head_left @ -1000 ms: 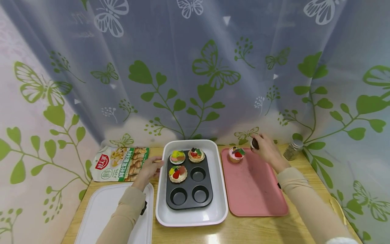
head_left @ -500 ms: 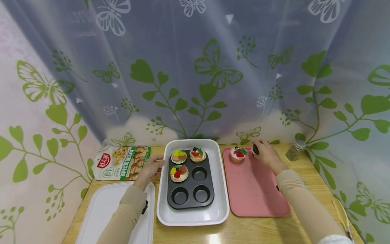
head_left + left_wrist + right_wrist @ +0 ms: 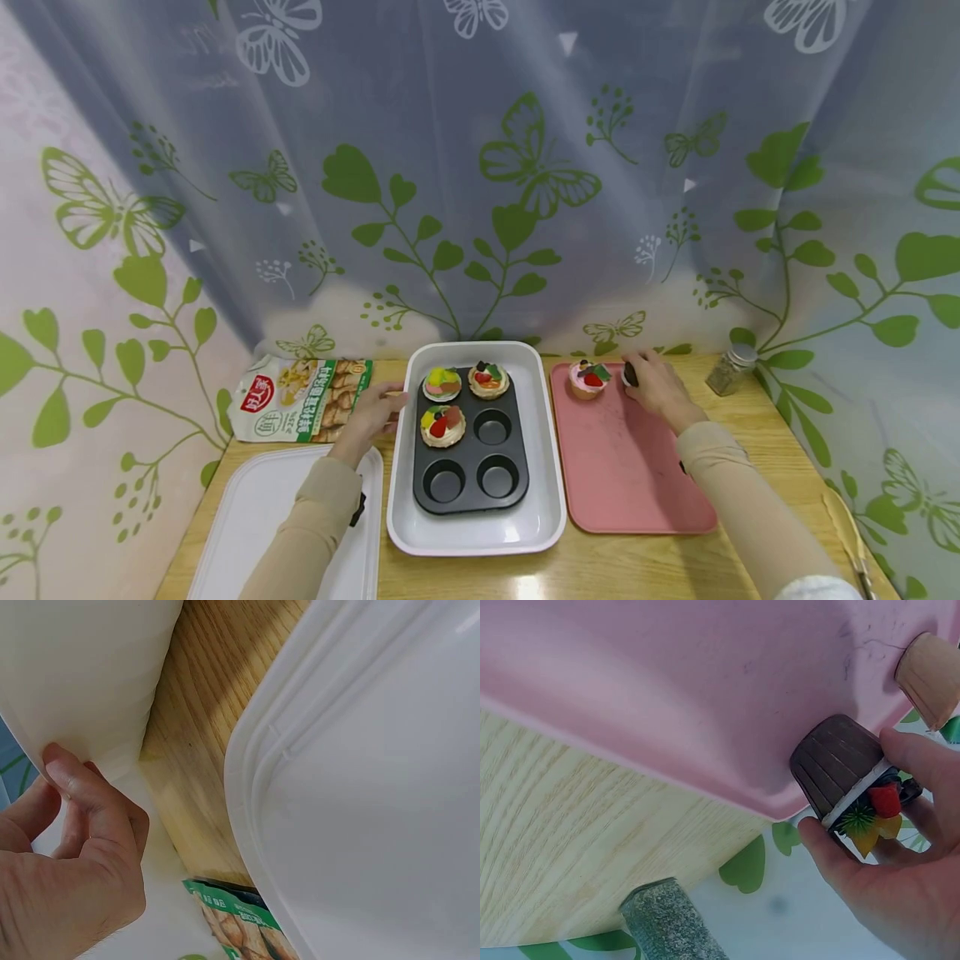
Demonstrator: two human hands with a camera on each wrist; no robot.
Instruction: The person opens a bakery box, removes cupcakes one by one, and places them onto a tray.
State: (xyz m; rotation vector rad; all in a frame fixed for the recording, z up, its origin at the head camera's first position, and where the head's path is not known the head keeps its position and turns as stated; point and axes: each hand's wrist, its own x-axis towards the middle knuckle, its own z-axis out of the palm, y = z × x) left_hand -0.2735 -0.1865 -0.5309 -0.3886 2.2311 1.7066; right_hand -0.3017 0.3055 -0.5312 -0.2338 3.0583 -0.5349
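Note:
With its thumb and fingers, my left hand point(image 3: 372, 417) pinches the left rim of a deep white tray point(image 3: 397, 533); the left wrist view shows the hand point(image 3: 90, 847) at the edge of its wall point(image 3: 82, 667). Inside lies a black muffin pan point(image 3: 471, 492), with three fruit-topped tarts in its cups, one being a strawberry tart point(image 3: 442, 427). My right hand point(image 3: 660, 390) grips a dark brown cupcake point(image 3: 836, 761) by its upper edge, over the far right of the pink tray point(image 3: 630, 467). A pink-topped cupcake point(image 3: 587, 380) stands left of it on that tray.
A food packet point(image 3: 300, 400) lies at the back left, behind a white board or lid point(image 3: 255, 508). At the back right stands a glass spice jar point(image 3: 731, 371). A golden utensil point(image 3: 843, 521) lies by the right edge. A patterned curtain point(image 3: 450, 208) hangs behind.
My right hand has lowered the dark cupcake a little towards the pink tray. The left hand keeps its hold on the white tray's rim. The head view has shifted slightly.

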